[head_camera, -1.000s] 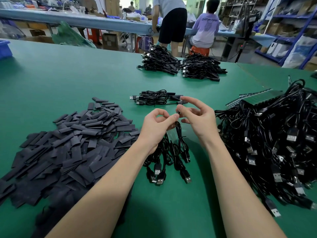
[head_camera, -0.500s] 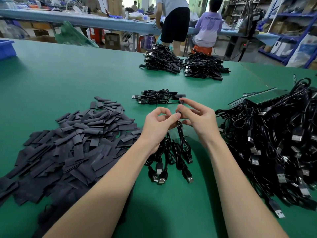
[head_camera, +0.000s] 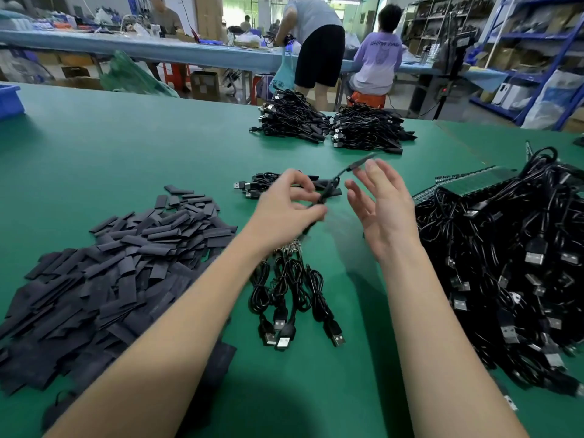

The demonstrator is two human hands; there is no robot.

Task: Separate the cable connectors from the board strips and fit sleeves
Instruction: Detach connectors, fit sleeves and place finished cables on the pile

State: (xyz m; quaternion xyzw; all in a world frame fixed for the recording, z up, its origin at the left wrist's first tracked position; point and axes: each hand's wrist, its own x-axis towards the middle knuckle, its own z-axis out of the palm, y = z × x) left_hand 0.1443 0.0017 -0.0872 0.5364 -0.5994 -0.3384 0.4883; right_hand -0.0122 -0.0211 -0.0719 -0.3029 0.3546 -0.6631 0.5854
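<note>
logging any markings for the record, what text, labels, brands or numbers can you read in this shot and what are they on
Print across the back of the seated person's lilac shirt: lettering is there, too blurred to read.
Cartons and boxes on the blue shelving: no legible labels.
USB plugs on the cable heap: no readable markings.
Sleeve pile: no print visible.
Nothing else legible.

Green-topped table [head_camera: 126, 143] in front — long blue bench [head_camera: 158, 49] behind, blue shelving [head_camera: 537, 36] at right.

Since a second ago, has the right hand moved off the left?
Yes. The right hand has opened and pulled rightward, toward the big cable heap; the left hand alone pinches the sleeved cable.
</note>
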